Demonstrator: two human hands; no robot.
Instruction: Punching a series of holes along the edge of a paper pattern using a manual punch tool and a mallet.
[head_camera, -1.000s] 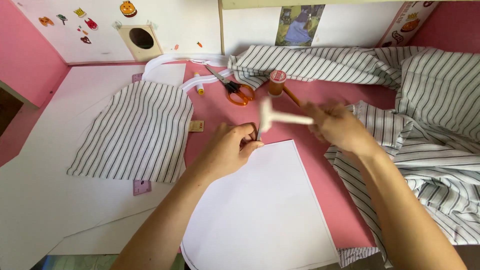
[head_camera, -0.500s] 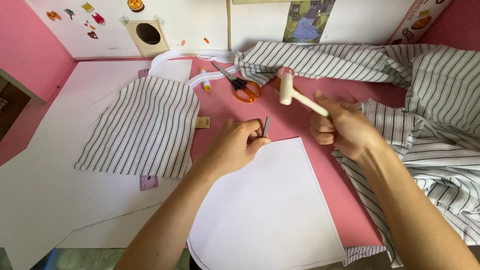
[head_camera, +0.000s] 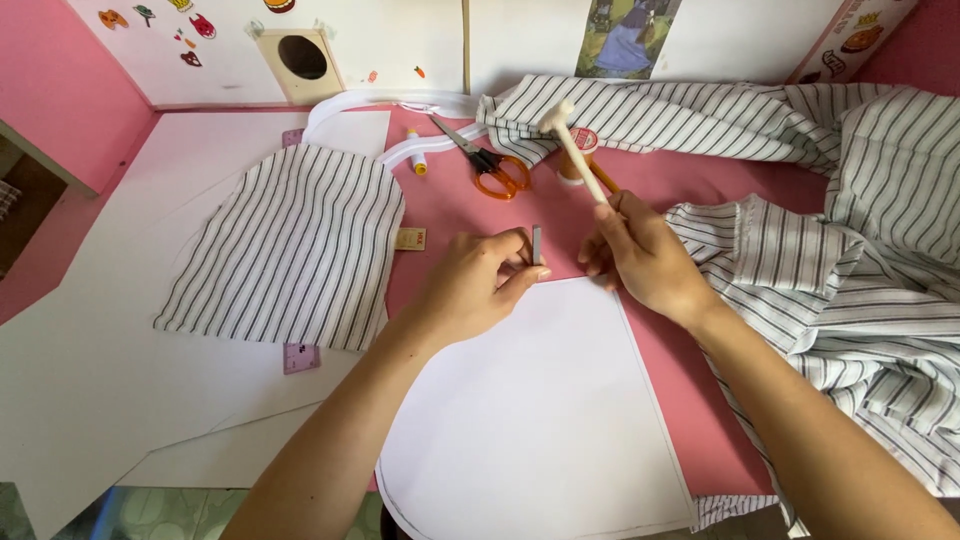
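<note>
1. While the left hand (head_camera: 478, 285) pinches the small metal punch (head_camera: 537, 245) upright between thumb and fingertips, its tip rests at the top edge of the white paper pattern (head_camera: 530, 420), so that pattern serves as the landmark for everything else.
2. Closed around the pale handle, the right hand (head_camera: 640, 255) grips the small white mallet (head_camera: 572, 150), whose head is raised above and just right of the punch, beyond the pattern's top edge.
3. Judging from this, the step in hand is striking the punch; it would go best with the punch kept truly vertical, since a tilt would likely make it skid off the mark.
4. Fingertips sit close under the punch's top, so a short, straight drop of the mallet seems safer than a wide swing.
5. A firm press of the left palm on the pattern's upper edge would probably stop the paper creeping on the pink table (head_camera: 470, 215).
6. Left of the pattern lies a cut piece of striped fabric (head_camera: 290, 250); right of it, loose striped cloth (head_camera: 850, 270) is heaped, near enough to the right forearm to snag.
7. Beyond the pattern's top, orange-handled scissors (head_camera: 495, 170) and a thread spool (head_camera: 580, 150) lie well clear of the strike.
</note>
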